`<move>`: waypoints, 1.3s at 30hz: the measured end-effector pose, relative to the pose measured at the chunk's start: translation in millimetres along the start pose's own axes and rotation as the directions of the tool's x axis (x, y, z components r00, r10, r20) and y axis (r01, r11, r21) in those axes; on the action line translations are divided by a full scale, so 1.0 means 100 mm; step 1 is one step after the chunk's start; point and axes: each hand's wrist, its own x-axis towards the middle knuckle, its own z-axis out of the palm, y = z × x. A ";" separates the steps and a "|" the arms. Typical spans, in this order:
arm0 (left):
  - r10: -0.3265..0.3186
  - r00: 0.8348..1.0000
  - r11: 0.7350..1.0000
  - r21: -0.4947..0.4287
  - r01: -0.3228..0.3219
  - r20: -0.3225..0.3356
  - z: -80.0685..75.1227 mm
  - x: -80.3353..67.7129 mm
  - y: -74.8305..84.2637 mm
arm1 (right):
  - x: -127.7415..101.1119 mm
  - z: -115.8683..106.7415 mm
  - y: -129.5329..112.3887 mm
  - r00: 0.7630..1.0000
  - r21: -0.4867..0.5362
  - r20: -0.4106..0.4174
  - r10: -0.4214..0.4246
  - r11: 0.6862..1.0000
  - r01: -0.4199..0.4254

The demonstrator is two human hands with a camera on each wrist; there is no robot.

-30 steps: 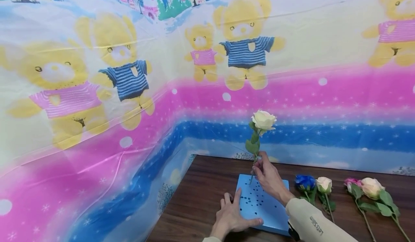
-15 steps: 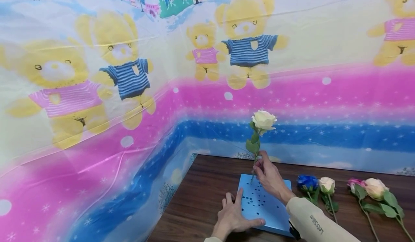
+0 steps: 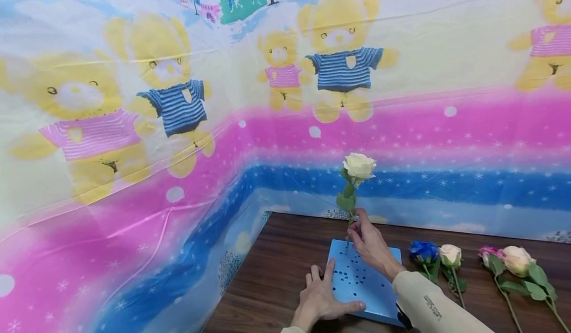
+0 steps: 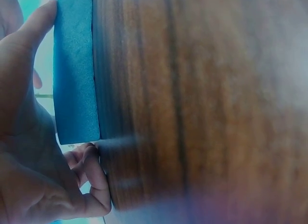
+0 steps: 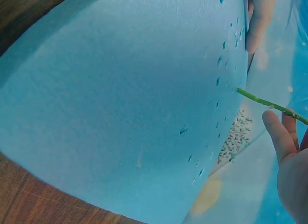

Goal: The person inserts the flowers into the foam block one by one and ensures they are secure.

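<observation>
1. The white rose [image 3: 359, 166] stands up over the far part of the blue block [image 3: 374, 301], leaning a little. Its petals are wide and curl at the edges, with a hint of cream.
2. Under the bloom are flat green leaves [image 3: 345, 202] shaped like ovals. The stem [image 5: 264, 102] is thin, green and a bit bumpy, and its low end points down at the block's top. I cannot tell if the tip is in a hole.
3. The right hand [image 3: 372, 246] is above the block, pinching the stem between thumb and fingers.
4. The left hand [image 3: 318, 296] is at the block's near left corner. Its thumb and pointing finger are spread wide, touching the block.
5. The block is a flat slab with straight sides. It looks a little grainy, and small dark holes dot its top.
6. Right of the block lie a blue flower [image 3: 424, 251], a cream rose [image 3: 450, 255], a pink flower [image 3: 488, 253] and a peach flower [image 3: 517, 261].
7. Under the block is a brown table [image 3: 263, 278] with dark wood stripes.
8. Behind the block hangs a shiny, creased cloth [image 3: 428, 125] with yellow bears on it.
</observation>
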 end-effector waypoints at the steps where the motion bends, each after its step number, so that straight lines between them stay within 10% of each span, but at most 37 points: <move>1: -0.001 1.000 1.000 -0.005 0.001 0.002 0.00 0.00 0.00 | 0.00 0.01 0.00 1.000 0.001 0.002 -0.001 1.000 0.001; 39: -0.014 0.999 0.997 -0.069 0.016 0.038 0.01 0.04 -0.02 | -0.03 0.10 0.06 0.998 -0.026 0.031 0.062 0.998 -0.061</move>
